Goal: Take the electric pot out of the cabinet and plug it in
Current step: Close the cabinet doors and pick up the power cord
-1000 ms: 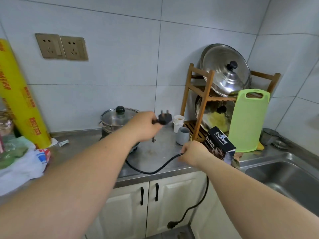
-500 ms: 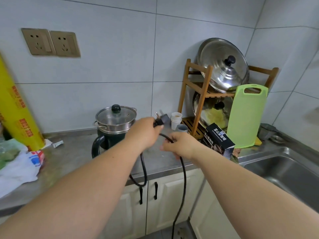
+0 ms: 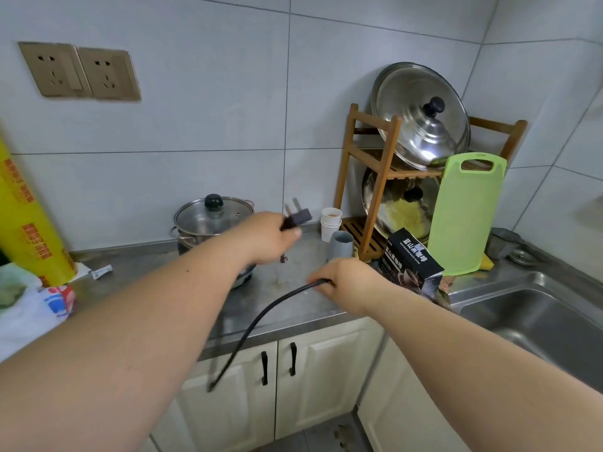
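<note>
While gripped in the left hand (image 3: 266, 238) — plug (image 3: 297, 217); cord (image 3: 261, 321) in right hand's (image 3: 346, 282) fist; cups (image 3: 331, 223) beside.

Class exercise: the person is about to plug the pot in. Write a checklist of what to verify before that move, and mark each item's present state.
1. Plug held in left hand: ok.
2. Prongs point up toward the wall: ok.
3. Wall sockets free: ok.
4. Cord controlled by right hand: ok.
5. Electric pot standing on counter, lid on: ok.
6. Cord joined to pot: cannot tell.
</note>
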Available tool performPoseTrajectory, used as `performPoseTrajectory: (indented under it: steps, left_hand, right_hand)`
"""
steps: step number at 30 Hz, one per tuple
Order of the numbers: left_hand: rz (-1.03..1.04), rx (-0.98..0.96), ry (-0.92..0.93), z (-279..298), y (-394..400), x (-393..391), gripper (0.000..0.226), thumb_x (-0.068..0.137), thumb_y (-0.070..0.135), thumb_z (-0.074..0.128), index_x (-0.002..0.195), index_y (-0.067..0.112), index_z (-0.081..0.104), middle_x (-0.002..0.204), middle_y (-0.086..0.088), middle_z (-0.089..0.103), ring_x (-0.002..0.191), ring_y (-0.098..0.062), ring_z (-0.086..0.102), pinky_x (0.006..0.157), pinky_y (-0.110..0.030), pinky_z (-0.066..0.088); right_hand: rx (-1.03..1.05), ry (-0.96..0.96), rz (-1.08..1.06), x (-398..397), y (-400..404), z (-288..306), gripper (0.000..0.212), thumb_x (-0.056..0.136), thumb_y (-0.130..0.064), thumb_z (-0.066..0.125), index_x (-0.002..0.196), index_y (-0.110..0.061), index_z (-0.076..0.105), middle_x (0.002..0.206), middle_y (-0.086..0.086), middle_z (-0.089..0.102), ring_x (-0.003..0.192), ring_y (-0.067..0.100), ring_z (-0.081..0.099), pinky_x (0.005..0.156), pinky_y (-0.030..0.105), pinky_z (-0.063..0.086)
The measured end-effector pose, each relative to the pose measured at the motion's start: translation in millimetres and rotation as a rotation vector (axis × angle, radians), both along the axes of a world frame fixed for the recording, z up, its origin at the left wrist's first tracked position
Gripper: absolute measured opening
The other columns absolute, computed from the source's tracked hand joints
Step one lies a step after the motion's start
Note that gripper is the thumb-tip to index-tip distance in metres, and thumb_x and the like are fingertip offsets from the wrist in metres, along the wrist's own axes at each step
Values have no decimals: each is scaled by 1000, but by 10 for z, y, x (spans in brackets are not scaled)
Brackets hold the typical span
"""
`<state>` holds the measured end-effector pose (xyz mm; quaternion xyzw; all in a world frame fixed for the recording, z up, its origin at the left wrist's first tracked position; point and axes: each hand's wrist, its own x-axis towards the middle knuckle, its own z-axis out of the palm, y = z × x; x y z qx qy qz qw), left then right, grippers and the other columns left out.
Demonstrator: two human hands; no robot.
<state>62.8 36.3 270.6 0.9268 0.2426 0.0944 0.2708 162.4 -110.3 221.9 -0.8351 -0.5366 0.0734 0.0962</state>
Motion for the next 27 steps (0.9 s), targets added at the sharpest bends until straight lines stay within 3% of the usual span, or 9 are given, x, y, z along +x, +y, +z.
performPoseTrajectory:
  steps: [2, 4, 6, 9, 14, 19, 21, 24, 27]
  left_hand:
    - [-7, -317, 19, -141, -202, 50, 31, 94, 37, 41, 102, 10, 55, 99, -12, 67, 68, -28, 69, 63, -35, 53]
    - [66, -451, -6, -256, -309, 95, 34, 95, 39, 36, 103, 9, 50, 89, -13, 65, 54, -24, 67, 48, -28, 50]
    - [142, -413, -38, -278, -339, 127, 32, 95, 39, 34, 96, 12, 50, 71, -7, 65, 42, -17, 61, 41, -22, 41]
    - [104, -139, -98, -253, -256, 127, 27, 92, 38, 41, 78, 20, 55, 51, 4, 62, 49, -13, 58, 46, -23, 35]
    - [90, 90, -113, -108, -27, 45, 35, 84, 45, 55, 60, 21, 48, 56, 3, 49, 52, -11, 46, 46, -26, 27]
    - [114, -187, -410, 110, 258, -117, 20, 81, 42, 61, 70, 26, 65, 67, 6, 61, 62, -7, 52, 57, -23, 37]
    - [101, -291, -454, 126, 366, -180, 14, 79, 42, 63, 73, 31, 68, 57, 15, 59, 50, 1, 49, 53, -24, 37]
    - [56, -347, -360, 41, 441, -218, 21, 81, 43, 62, 83, 24, 71, 37, 13, 41, 34, -3, 35, 47, -25, 30]
    - [22, -376, -290, -29, 461, -254, 22, 87, 41, 55, 86, 25, 70, 37, 10, 41, 37, -7, 38, 46, -23, 34]
  right_hand:
    - [110, -38, -10, -83, 118, 99, 26, 91, -29, 51, 108, -19, 66, 105, 7, 68, 96, 27, 61, 82, 34, 50]
    - [165, -41, -44, -121, 200, 185, 22, 87, -28, 54, 90, -11, 68, 87, 10, 69, 82, 27, 62, 73, 36, 51]
    - [217, 78, -76, -126, 228, 233, 15, 80, -21, 59, 77, -11, 70, 72, 6, 67, 70, 22, 60, 66, 35, 50]
    - [353, 313, -115, -99, 213, 249, 13, 72, -23, 66, 58, -21, 66, 55, -2, 53, 55, 15, 47, 54, 30, 40]
    - [159, 360, -143, 64, 171, 46, 18, 88, -29, 55, 80, -15, 61, 74, 8, 61, 72, 23, 58, 70, 36, 51]
    - [-122, -38, -520, 362, 87, -270, 22, 87, -19, 44, 98, -10, 62, 99, 12, 65, 90, 32, 62, 74, 36, 50]
    - [-185, -38, -700, 490, 13, -295, 26, 88, -25, 44, 100, -10, 61, 96, 9, 62, 95, 33, 60, 74, 39, 45]
    - [-23, 227, -803, 660, 3, -241, 34, 93, -33, 42, 99, -5, 59, 90, 14, 63, 91, 35, 62, 76, 42, 50]
    - [564, 803, -842, 734, 58, -150, 7, 86, -7, 51, 84, -11, 57, 74, 6, 59, 65, 20, 59, 62, 32, 52]
